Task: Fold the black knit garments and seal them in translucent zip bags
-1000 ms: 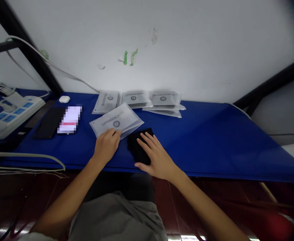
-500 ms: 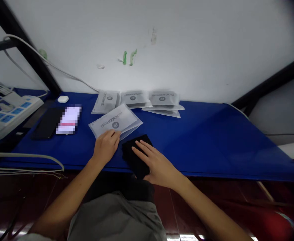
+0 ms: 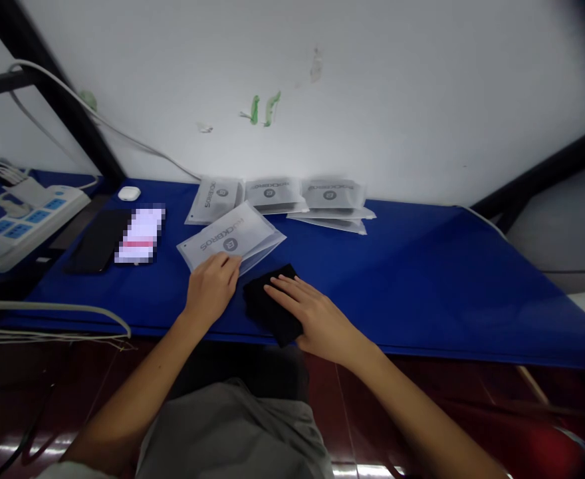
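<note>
A frosted plastic zip bag [image 3: 223, 233] printed ROCKBROS lies tilted on the blue table, its opening edge facing me and slightly parted. The fingers of my left hand [image 3: 213, 283] are closed on the bag's near edge. Right beside it is a folded black cloth [image 3: 267, 306], near the table's front edge. My right hand [image 3: 317, 319] grips this cloth from the right, fingers across its top; the thumb is hidden.
Several more printed zip bags [image 3: 330, 196] lie along the wall, some stacked. To the left are a lit phone [image 3: 140, 233], a black phone-like slab [image 3: 98, 243], a white earbud case [image 3: 129, 193] and a white power strip [image 3: 28, 226]. Cables [image 3: 73, 306] hang at the front left.
The near end of the black cloth has swung slightly up and to the right with my right hand. My left hand stays on the bag's edge. The view has shifted slightly.
</note>
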Demonstrator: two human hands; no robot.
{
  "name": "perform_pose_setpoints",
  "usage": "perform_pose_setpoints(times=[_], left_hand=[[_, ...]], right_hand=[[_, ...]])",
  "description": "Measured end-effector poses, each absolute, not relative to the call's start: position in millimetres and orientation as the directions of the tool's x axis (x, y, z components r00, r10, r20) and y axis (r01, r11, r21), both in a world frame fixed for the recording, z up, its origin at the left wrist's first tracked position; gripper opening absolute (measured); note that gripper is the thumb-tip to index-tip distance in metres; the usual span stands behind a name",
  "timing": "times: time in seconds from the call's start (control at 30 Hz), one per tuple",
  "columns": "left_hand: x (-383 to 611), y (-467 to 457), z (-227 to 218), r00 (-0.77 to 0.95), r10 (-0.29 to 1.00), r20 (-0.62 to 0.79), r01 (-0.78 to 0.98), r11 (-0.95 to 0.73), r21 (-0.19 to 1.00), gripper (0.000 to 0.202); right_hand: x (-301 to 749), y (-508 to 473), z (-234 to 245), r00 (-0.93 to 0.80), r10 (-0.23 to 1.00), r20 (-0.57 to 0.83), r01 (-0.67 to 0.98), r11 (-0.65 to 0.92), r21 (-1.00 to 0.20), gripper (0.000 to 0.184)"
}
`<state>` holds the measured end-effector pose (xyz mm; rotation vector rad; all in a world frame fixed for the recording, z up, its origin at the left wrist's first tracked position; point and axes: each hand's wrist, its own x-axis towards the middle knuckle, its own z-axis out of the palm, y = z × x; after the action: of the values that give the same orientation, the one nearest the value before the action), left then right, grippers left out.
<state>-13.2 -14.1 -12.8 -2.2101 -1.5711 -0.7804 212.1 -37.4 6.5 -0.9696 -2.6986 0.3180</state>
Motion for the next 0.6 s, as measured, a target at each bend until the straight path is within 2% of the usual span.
perform_pose_setpoints(times=[0.1,0.33,0.47,0.6], left_hand=[[-13.3,-14.6,-11.1,0.239,0.78,0.578,0.94,-0.335,0.063,0.02],[-13.4,-13.4,-7.8,0.228,0.788,0.572,0.941,-0.33,0.08,0.021],[-13.1,-13.2,-1.9,0.233,0.821,0.521,0.948,-0.311,0.065,0.023],[-11.2,-13.9,3.0,0.217,0.874,0.434,0.97,-0.242,0.001,0.025]], right_hand=[[213.5,-37.6,9.5,-0.761,0.634,0.14,0.585,0.763,-0.274,0.088],[215.2,-33.8,1.7,-0.739,0.634,0.229,0.601,0.774,-0.2,0.083],[212.7,-32.5,0.5,-0.761,0.597,0.254,0.593,0.799,-0.102,0.07],[210.8,-31.6,0.6,-0.77,0.567,0.292,0.59,0.807,-0.013,0.058]])
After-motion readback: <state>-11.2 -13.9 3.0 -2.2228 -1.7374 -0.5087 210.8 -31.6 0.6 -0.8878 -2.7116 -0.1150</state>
